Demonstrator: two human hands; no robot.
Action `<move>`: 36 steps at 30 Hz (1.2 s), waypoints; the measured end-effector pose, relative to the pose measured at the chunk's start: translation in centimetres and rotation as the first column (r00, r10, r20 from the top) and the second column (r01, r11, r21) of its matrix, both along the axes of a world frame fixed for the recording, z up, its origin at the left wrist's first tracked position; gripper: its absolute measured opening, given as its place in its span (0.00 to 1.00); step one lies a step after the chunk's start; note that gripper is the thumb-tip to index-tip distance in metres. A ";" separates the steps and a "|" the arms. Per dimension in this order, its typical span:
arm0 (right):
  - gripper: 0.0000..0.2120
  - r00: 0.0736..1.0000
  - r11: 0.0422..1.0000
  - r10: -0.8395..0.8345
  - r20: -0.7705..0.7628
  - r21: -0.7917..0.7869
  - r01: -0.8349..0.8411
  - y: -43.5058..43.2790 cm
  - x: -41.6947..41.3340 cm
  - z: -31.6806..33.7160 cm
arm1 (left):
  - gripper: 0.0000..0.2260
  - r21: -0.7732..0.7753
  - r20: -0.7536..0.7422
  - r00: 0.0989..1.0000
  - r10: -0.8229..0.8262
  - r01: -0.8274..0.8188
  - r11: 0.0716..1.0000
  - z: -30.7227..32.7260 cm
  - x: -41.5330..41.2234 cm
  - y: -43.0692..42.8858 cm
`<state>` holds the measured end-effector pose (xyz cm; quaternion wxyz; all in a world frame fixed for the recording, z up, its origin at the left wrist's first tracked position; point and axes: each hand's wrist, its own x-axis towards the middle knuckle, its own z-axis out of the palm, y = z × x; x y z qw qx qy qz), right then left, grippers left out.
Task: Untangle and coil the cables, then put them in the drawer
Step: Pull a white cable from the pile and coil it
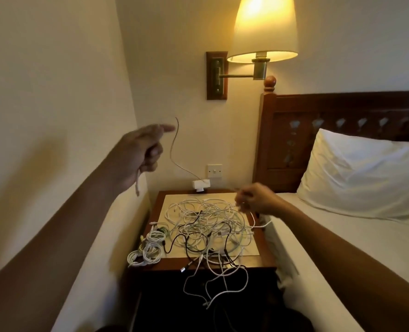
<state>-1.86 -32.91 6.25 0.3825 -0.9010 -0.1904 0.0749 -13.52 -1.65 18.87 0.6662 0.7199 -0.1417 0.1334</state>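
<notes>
White cable end (137, 185) dangles under left hand (138, 152), fingers (154, 152) clamped round it; right hand (256, 200) pinches tangle (208, 224).

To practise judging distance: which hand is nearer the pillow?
Right. The right hand is left of the pillow, over the nightstand; the left hand is raised much farther left.

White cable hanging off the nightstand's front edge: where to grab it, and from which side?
Probably pinch its hanging loop from the front, just below the nightstand edge. That stretch dangles free of the tangle on top, so it should pull out with less snagging.
</notes>
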 end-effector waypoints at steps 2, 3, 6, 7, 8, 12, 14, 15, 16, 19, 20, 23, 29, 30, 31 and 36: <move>0.07 0.990 0.988 -0.020 0.141 0.156 -0.002 1.7 -0.1 4.1 | 0.12 0.141 -0.085 0.996 0.035 -0.023 0.990 -2.8 0.3 0.0; 0.08 0.983 0.971 -0.029 0.182 0.237 -0.015 2.4 0.0 6.0 | 0.11 0.194 -0.116 0.991 0.066 -0.042 0.980 -4.1 0.4 -0.2; 0.08 0.968 0.918 -0.048 0.247 0.392 -0.055 3.3 -0.1 10.2 | 0.11 0.342 -0.157 0.973 0.168 -0.106 0.934 -7.1 0.5 -0.8; 0.08 0.960 0.907 -0.054 0.276 0.417 -0.068 3.4 -0.1 11.1 | 0.11 0.366 -0.168 0.967 0.191 -0.119 0.923 -7.8 0.4 -1.1; 0.09 0.949 0.899 -0.058 0.310 0.429 -0.086 3.5 -0.2 12.0 | 0.11 0.379 -0.179 0.961 0.209 -0.129 0.916 -8.2 0.4 -1.3; 0.09 0.908 0.856 -0.075 0.412 0.494 -0.153 3.3 -0.4 14.9 | 0.11 0.450 -0.163 0.948 0.272 -0.174 0.876 -9.1 0.4 -1.9; 0.10 0.909 0.817 -0.083 0.408 0.550 -0.172 3.1 -0.7 16.0 | 0.12 0.450 -0.152 0.943 0.296 -0.200 0.870 -9.7 0.6 -1.9; 0.10 0.911 0.836 -0.064 0.407 0.521 -0.174 3.0 -0.8 16.1 | 0.12 0.448 -0.154 0.939 0.306 -0.209 0.869 -10.1 0.8 -1.9; 0.10 0.910 0.896 -0.031 0.414 0.414 -0.158 3.0 -0.9 15.8 | 0.11 0.454 -0.162 0.938 0.308 -0.206 0.867 -10.5 0.9 -1.8; 0.06 0.939 0.985 0.125 0.319 -0.151 -0.079 3.2 -0.4 12.8 | 0.11 0.456 -0.214 0.936 0.281 -0.158 0.876 -11.8 1.3 -1.9; 0.06 0.957 0.965 0.147 0.248 -0.247 -0.085 3.3 -0.2 11.3 | 0.11 0.440 -0.227 0.936 0.271 -0.150 0.886 -12.2 1.3 -2.0; 0.08 0.981 0.950 0.178 0.072 -0.274 -0.152 3.6 -0.4 7.3 | 0.11 0.417 -0.242 0.932 0.269 -0.150 0.896 -13.3 1.2 -2.0; 0.08 0.931 0.920 0.298 -0.210 0.323 -0.221 3.3 -2.8 4.6 | 0.11 0.524 -0.210 0.926 0.313 -0.164 0.836 -15.0 0.5 -1.7; 0.08 0.915 0.860 0.327 -0.236 0.475 -0.185 3.0 -3.1 4.8 | 0.11 0.519 -0.211 0.926 0.314 -0.166 0.839 -15.1 0.4 -1.7; 0.08 0.903 0.795 0.353 -0.246 0.588 -0.151 2.7 -3.4 5.2 | 0.12 0.516 -0.213 0.925 0.313 -0.166 0.840 -15.2 0.4 -1.7; 0.10 0.910 0.644 0.324 -0.259 0.765 -0.012 1.2 -3.9 5.5 | 0.11 0.486 -0.206 0.932 0.299 -0.167 0.858 -15.8 0.5 -1.7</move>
